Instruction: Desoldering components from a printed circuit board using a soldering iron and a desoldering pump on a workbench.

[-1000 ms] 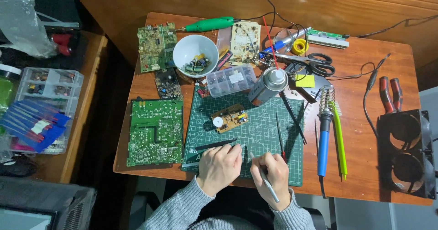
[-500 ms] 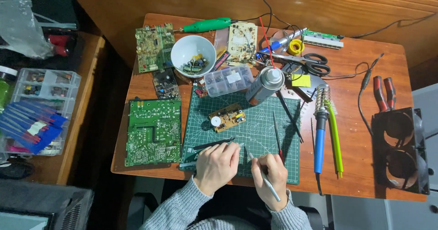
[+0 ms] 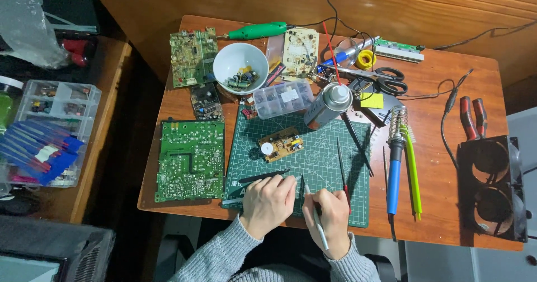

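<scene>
The right hand (image 3: 330, 220) grips a thin white tool (image 3: 314, 217) like a pen; the left hand (image 3: 268, 201), curled and empty, rests beside black tweezers (image 3: 263, 177) on the near green mat (image 3: 313, 147). Bracing both wrists on the surface should steady fine work.

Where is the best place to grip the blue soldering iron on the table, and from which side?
Probably grip the blue handle from above. The soldering iron lies flat, its metal end in the coil stand pointing away, so the handle's near half is free.
</scene>
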